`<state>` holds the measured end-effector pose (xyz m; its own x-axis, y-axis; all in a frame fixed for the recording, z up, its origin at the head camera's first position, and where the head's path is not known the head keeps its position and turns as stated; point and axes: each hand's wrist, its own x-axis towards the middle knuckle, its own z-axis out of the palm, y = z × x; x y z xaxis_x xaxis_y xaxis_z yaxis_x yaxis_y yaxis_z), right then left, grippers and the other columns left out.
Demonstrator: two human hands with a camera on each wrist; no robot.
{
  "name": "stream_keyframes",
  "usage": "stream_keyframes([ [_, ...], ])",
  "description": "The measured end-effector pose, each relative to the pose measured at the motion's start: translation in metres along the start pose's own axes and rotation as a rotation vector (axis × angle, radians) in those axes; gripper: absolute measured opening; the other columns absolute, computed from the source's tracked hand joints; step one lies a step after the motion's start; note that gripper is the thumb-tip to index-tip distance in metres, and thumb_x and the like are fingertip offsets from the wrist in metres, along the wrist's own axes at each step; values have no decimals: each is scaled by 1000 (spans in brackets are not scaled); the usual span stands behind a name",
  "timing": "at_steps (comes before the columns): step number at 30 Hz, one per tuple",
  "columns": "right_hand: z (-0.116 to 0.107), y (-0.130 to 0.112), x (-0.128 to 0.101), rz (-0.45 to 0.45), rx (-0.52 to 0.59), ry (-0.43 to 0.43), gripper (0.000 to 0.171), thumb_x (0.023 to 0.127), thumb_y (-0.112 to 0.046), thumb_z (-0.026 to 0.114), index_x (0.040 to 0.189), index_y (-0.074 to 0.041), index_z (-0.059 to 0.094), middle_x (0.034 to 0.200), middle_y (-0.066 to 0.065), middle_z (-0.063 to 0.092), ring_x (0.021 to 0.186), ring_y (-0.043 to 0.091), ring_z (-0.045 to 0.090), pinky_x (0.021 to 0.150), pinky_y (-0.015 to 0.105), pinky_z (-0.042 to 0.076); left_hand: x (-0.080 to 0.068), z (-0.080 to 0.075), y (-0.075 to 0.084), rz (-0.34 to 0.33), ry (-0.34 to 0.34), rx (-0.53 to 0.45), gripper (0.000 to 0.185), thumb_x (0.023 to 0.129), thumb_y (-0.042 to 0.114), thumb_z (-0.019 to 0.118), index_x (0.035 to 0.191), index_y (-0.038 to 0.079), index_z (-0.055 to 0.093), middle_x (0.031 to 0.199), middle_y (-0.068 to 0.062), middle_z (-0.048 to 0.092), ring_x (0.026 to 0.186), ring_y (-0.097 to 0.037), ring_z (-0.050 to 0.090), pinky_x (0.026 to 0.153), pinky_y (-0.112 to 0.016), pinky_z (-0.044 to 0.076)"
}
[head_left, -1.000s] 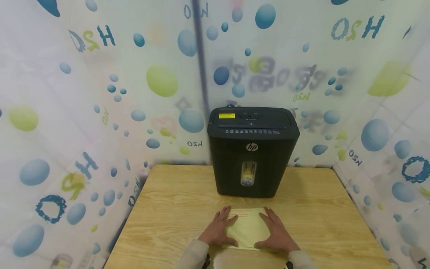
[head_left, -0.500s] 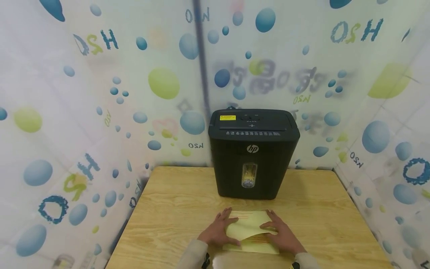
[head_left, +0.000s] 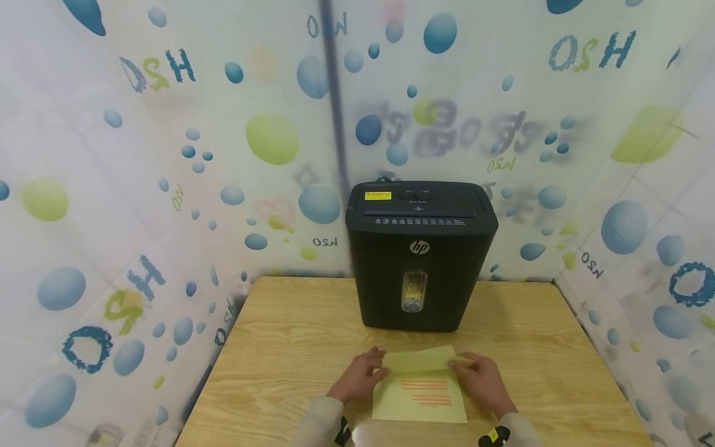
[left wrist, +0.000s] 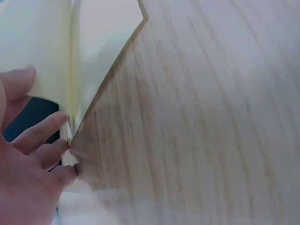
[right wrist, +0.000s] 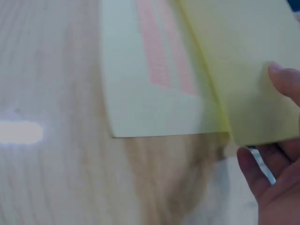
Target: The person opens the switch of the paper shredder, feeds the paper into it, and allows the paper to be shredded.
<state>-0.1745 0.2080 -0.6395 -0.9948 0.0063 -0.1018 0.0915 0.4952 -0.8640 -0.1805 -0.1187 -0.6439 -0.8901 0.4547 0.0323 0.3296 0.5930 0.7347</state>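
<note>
- The yellow paper point(head_left: 420, 391) lies on the wooden surface point(head_left: 279, 354), close to the person.
- The left hand point(head_left: 357, 375) and right hand point(head_left: 483, 379) each pinch a far corner with curled fingers point(left wrist: 44, 131).
- A second ago both hands lay flat on the paper. Now the far edge is lifted and folded up, and red lines show.
- Behind it stands the black shredder point(head_left: 420, 251), well apart.

This looks like a makeshift recording booth rather than a lived-in room: translucent plastic curtains point(head_left: 167, 155) printed with blue and green bubbles and "H2O" lettering wall in a small wooden table point(head_left: 290, 335) on three sides, and an office-type black paper shredder point(head_left: 421, 254) stands at its back.
</note>
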Motion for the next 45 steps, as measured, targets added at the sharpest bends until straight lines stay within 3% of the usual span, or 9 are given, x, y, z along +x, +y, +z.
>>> stream_keyframes([
  [5, -11, -7, 2, -9, 43, 29, 48, 91, -37, 78, 75, 0, 52, 61, -4, 41, 57, 7, 37, 55, 23, 33, 0, -1, 0, 7, 106, -64, 29, 103, 22, 64, 89, 3, 80, 138, -24, 64, 136, -42, 56, 109, -56, 47],
  [8, -15, -12, 3, -45, 60, 36, 49, 91, -38, 78, 71, -6, 47, 61, -6, 37, 58, 6, 36, 56, 23, 32, 1, -4, 4, 20, 152, -105, 40, 101, 18, 65, 67, -2, 63, 106, -28, 73, 110, -31, 72, 100, -45, 56],
  [12, -18, -21, 4, -76, 73, 41, 51, 91, -40, 77, 69, -7, 46, 60, -5, 36, 57, 6, 35, 55, 24, 33, 4, -11, 11, 22, 202, -188, 33, 98, 13, 70, 70, -1, 60, 74, -16, 68, 79, -6, 66, 82, -27, 60],
  [15, -20, -29, 5, -92, 79, 43, 55, 92, -40, 77, 67, -4, 43, 59, -5, 33, 56, 6, 32, 54, 24, 32, 7, -17, 17, 1, 219, -219, 9, 96, 15, 73, 93, 7, 77, 87, -7, 78, 81, -1, 69, 74, -22, 58],
  [18, -23, -38, 6, -99, 76, 52, 51, 92, -40, 77, 70, -3, 50, 60, -4, 37, 57, 6, 34, 54, 24, 32, 9, -22, 22, -21, 225, -223, 15, 97, 19, 72, 104, 8, 79, 91, -5, 79, 78, -1, 67, 69, -22, 55],
  [23, -26, -50, 9, -92, 50, 62, 35, 92, -45, 75, 89, -10, 74, 72, -1, 64, 67, 8, 49, 62, 24, 41, 12, -29, 29, -41, 258, -209, 22, 98, 27, 71, 100, 7, 80, 85, -4, 78, 68, 0, 59, 63, -21, 51],
  [28, -30, -59, 11, -87, 51, 58, 36, 93, -47, 73, 101, -13, 78, 83, 3, 73, 71, 11, 55, 67, 24, 45, 15, -35, 36, -32, 294, -205, 21, 97, 26, 73, 94, 7, 80, 79, -4, 76, 62, 0, 54, 59, -20, 48],
  [39, -40, -78, 14, -84, 37, 74, 41, 93, -52, 72, 90, -10, 72, 74, -1, 58, 69, 10, 45, 62, 26, 38, 19, -58, 50, -11, 303, -251, 21, 97, 30, 73, 100, 11, 81, 87, -6, 79, 70, -4, 66, 64, -23, 53],
  [45, -48, -98, 16, -107, 65, 115, 43, 95, -45, 73, 82, -6, 61, 66, -4, 42, 61, 10, 39, 55, 26, 34, 25, -71, 60, -3, 323, -239, 17, 96, 30, 74, 93, 14, 80, 74, -5, 73, 58, -6, 51, 56, -24, 45],
])
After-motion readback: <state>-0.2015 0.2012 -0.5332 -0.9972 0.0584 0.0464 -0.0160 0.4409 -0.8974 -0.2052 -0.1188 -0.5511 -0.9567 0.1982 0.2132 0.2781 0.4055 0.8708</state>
